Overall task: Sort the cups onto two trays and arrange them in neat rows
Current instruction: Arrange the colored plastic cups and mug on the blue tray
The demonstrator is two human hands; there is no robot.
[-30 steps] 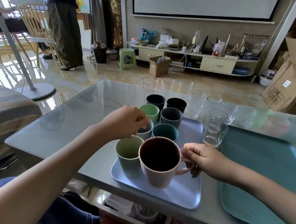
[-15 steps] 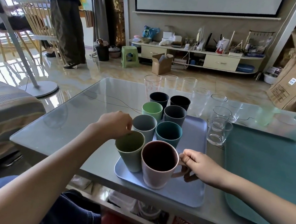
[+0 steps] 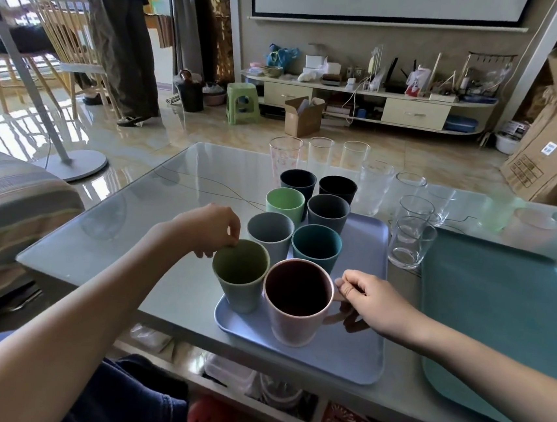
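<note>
Eight coloured cups sit in two rows on the lilac tray; the clear glasses wait on the counter and the teal tray looks bare. Left hand pinches the olive cup rim, right hand grips the pink mug handle

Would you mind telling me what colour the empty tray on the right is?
The empty tray is teal, seen in the head view.
</note>
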